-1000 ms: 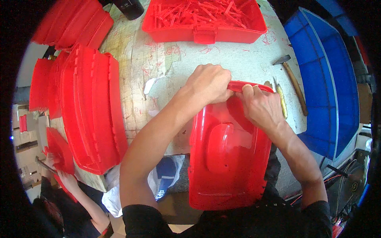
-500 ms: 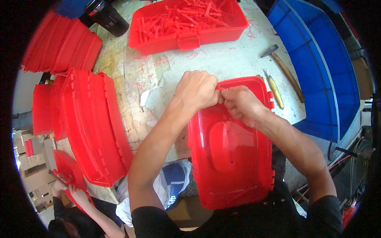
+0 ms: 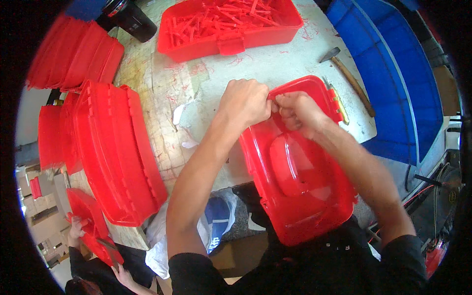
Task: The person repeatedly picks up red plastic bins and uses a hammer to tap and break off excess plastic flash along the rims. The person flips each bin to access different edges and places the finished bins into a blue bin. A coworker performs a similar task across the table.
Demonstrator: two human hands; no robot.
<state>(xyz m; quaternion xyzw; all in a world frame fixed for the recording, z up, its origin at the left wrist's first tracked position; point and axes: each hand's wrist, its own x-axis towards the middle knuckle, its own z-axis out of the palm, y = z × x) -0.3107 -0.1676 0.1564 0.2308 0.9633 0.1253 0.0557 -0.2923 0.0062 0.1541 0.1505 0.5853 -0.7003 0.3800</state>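
Observation:
A shallow red plastic box lid (image 3: 324,206), with a raised oval in its middle, lies slanted over the table's near edge and my lap. My left hand (image 3: 246,102) is closed in a fist at the lid's far rim, its thumb side against the edge. Right beside it, my right hand (image 3: 300,113) pinches at the same rim, knuckles up, and the two hands almost touch. Whether a small piece is caught between the fingertips is hidden.
A red box (image 3: 206,50) full of red plastic strips stands at the back. Stacked red shells (image 3: 115,157) line the left. A hammer (image 3: 351,78), a yellow-handled knife (image 3: 342,110) and blue bins (image 3: 383,83) are at right. A co-worker's hand (image 3: 76,228) holds a red part lower left.
The lid has turned, its near end swinging right and its far end rising toward the knife. Both my hands have shifted slightly up and stay at the rim.

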